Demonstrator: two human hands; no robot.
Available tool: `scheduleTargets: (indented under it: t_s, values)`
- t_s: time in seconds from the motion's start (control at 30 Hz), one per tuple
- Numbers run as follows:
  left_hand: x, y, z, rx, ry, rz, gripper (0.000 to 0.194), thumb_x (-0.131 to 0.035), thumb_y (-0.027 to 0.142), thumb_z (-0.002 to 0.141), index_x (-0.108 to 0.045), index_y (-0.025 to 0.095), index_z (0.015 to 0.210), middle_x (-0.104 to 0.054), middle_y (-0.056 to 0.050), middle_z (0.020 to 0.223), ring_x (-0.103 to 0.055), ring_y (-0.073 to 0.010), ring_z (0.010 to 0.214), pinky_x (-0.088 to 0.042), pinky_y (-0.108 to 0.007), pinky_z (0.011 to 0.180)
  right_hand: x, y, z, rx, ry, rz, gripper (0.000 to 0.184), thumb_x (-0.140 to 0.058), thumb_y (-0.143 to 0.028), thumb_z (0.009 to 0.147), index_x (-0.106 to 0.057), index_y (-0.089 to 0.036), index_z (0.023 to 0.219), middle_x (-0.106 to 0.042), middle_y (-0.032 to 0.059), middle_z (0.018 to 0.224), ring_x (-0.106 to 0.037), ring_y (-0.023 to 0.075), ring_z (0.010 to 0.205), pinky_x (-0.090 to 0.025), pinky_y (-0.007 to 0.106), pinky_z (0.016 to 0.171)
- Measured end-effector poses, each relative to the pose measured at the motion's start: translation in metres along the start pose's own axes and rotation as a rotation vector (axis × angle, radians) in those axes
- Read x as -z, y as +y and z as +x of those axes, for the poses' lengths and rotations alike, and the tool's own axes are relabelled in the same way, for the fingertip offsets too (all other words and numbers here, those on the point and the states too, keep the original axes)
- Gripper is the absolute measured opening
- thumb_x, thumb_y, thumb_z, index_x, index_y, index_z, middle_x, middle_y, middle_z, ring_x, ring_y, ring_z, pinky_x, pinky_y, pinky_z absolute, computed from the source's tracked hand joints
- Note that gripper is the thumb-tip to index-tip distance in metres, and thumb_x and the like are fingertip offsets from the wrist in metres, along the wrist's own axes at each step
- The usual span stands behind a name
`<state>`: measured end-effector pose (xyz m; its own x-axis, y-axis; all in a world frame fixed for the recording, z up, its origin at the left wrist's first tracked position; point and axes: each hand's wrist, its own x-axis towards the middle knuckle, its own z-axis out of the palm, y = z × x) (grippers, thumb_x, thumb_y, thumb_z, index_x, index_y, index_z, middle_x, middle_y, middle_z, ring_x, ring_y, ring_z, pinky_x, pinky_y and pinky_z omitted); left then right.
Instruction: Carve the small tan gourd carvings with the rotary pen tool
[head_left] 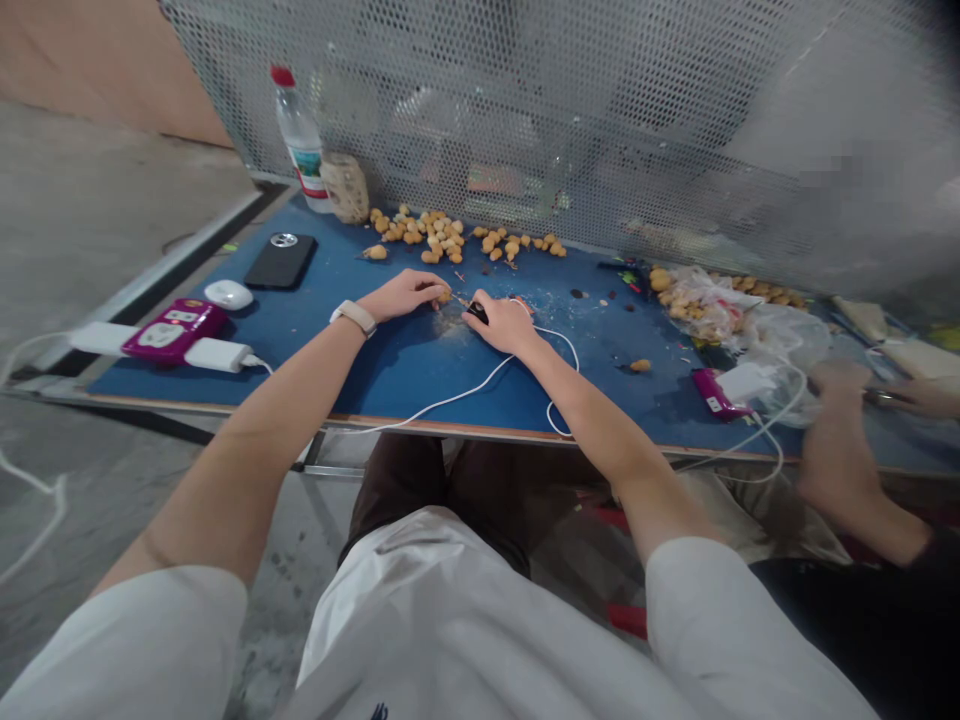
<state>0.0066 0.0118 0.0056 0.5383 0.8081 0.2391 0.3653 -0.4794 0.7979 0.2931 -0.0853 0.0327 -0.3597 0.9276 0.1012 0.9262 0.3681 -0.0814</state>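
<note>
My left hand [410,296], with a pale band on its wrist, pinches a small tan gourd [444,295] above the blue tabletop [390,370]. Close beside it, my right hand [504,322] is closed around a black handheld rotary tool [477,312], whose thin tip points at the gourd. A white cable [480,385] loops near my right hand and runs over the table's front edge. Pale dust lies on the table around both hands. More small gourds [431,235] lie in a pile behind my hands.
At left are a black phone [281,262], a white oval object [229,295] and a purple power strip [176,330]. A bottle [304,160] and jar [346,190] stand behind. Rightward are bagged gourds [705,305], another purple socket [716,393] and a co-worker's blurred hand [840,385]. A perforated metal screen [480,120] backs the table.
</note>
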Motion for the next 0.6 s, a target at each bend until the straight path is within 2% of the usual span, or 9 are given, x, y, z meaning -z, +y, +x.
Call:
scheduleTargets:
  t_s: [0.43,0.6]
  values:
    - [0.0016,0.001,-0.0004,-0.008,-0.017,0.017,0.057,-0.081,0.068,0.112,-0.099,0.017,0.132,-0.093,-0.013,0.108,-0.083,-0.0281,0.1,-0.068,-0.044,0.112,0.0015,-0.0003,-0.0005,0.002,-0.008,-0.019,0.048,-0.043,-0.049,0.136,-0.071,-0.021,0.164,-0.095,0.0227,0.146,-0.089,0.0449,0.132,-0.054,0.046,0.101]
    - [0.0012,0.0021,-0.0005,-0.004,-0.009,0.02,0.058,-0.08,0.07,0.112,-0.099,0.018,0.13,-0.093,-0.012,0.106,-0.082,-0.029,0.1,-0.069,-0.043,0.108,0.0004,0.0003,-0.0004,0.0,0.005,-0.008,0.049,-0.045,-0.054,0.135,-0.071,-0.022,0.162,-0.095,0.023,0.145,-0.088,0.0454,0.13,-0.054,0.046,0.099]
